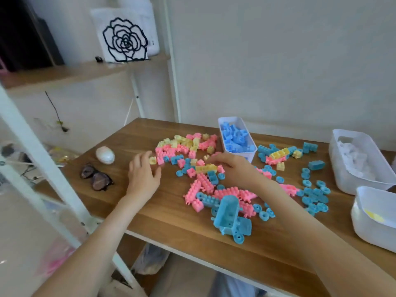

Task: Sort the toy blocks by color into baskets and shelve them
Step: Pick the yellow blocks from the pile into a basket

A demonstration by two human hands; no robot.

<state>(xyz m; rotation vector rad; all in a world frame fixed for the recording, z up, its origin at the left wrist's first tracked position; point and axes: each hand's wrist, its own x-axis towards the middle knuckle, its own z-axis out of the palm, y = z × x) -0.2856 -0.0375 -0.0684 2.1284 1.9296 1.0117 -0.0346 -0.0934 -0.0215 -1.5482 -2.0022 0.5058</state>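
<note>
A small yellow block, lying just beyond the loosely spread left grip toward the desk's back edge, is being reached for by that nearer hand, while the right grip is being curled over the mixed pile, its hold impossible to tell.

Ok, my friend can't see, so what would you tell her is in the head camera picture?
A person's left hand and right hand reach into pink, yellow and blue toy blocks scattered on a wooden table. A white basket full of blue blocks stands behind them; sunglasses lie at the left.
</note>
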